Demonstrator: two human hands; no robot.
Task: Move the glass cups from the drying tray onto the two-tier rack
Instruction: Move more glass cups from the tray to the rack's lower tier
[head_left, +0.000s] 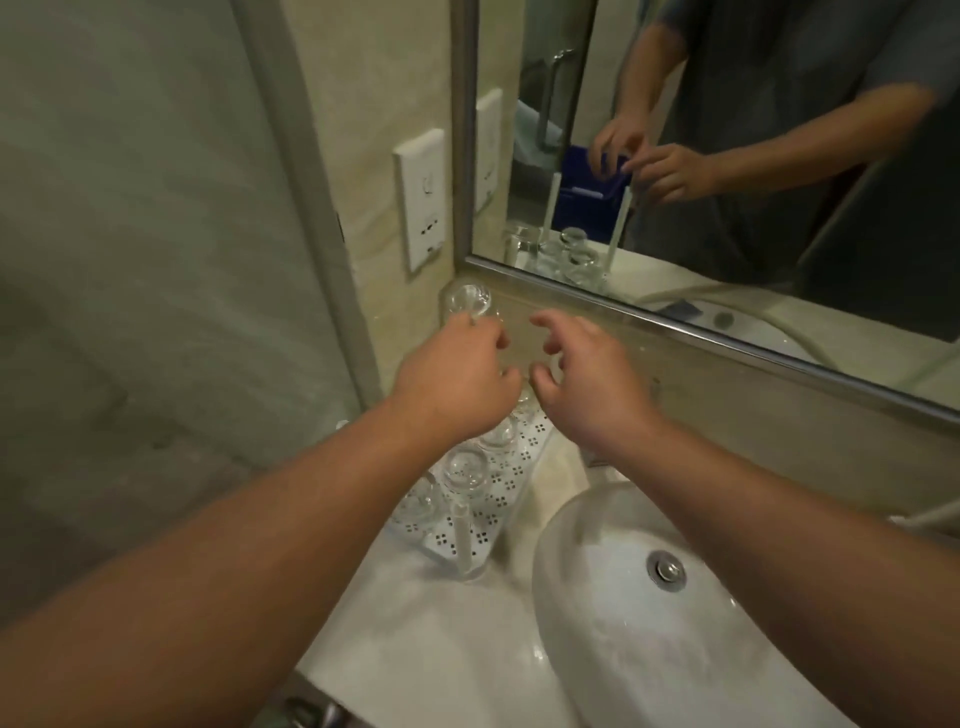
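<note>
An upturned glass cup (466, 300) stands high up by the mirror's corner, and the fingertips of my left hand (457, 376) curl around its lower part. My right hand (584, 376) hovers just to the right with fingers spread and loosely curled, holding nothing I can see. Below both hands lies a white perforated tray (522, 467) with white posts (460, 535). Several more upturned glass cups (465, 470) stand on it, partly hidden under my left wrist. I cannot make out the rack's upper tier clearly.
A white basin (597, 613) with a metal drain (666, 569) sits right of the tray on the pale counter. A framed mirror (727, 156) rises behind, a wall socket (421, 200) beside it, and a glass partition (156, 260) closes the left side.
</note>
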